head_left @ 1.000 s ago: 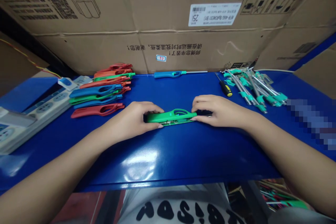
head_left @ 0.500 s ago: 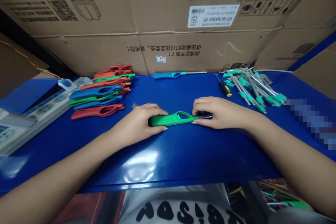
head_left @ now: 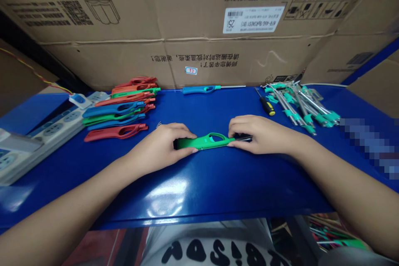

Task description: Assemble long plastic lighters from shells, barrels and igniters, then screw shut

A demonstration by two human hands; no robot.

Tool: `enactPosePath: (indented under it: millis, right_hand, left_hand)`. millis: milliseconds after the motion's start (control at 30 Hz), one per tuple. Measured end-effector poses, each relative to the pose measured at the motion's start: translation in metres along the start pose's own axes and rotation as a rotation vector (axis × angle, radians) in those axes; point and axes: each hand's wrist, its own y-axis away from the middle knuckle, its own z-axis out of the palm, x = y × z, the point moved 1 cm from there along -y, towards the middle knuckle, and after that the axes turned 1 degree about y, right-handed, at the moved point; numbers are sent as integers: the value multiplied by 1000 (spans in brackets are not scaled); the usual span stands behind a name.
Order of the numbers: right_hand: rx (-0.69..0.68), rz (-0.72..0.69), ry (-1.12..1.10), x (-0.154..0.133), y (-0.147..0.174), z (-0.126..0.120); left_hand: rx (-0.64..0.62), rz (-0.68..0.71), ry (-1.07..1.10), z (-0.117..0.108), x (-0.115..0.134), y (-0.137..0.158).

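Note:
A green long-nosed lighter [head_left: 207, 141] lies lengthwise between my hands, low over the blue tabletop. My left hand [head_left: 166, 143] is closed around the broad handle end, fingers along the far side and thumb along the near side. At the narrow front end, my right hand [head_left: 257, 134] pinches the lighter where the metal tube meets the green body. Part of the dark, shiny tube shows under the right fingers. Behind the lighter, a blue lighter [head_left: 199, 89] with its silver tube lies near the cardboard.
Several coloured lighter handles [head_left: 116, 133] are piled at the left beside a white power strip [head_left: 51, 129]. A black-and-yellow screwdriver [head_left: 267, 104] and several metal tubes with teal parts [head_left: 293, 108] lie at the right. A cardboard sheet [head_left: 199, 16] stands along the back.
My left hand has shifted very slightly left along the green lighter's handle. My right hand keeps its pinch, and everything else looks the same.

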Motion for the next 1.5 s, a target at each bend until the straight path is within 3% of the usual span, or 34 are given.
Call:
enactPosePath:
  millis: [367,600,700,967,1100,1333,1500]
  right_hand:
    - [-27,0,33,-3,-2,2]
    - [-49,-6,296,-15,-6,7]
    - [-24,-28,322,-16,-8,11]
    - [109,-110,322,-9,-6,15]
    - [187,-74,333,-10,-8,15]
    - [454,-31,128,-18,-13,34]
    - [534,26,6,-17,-18,46]
  left_hand:
    - [-7,-17,-9,1,-1,-2]
    - [-24,62,-306,8,3,2]
    - [-13,98,-334,9,1,2]
    - [26,191,-234,12,4,1]
    - [79,188,-265,12,6,2]
    - [108,125,-239,16,13,2]
    - [212,140,-104,20,10,4]
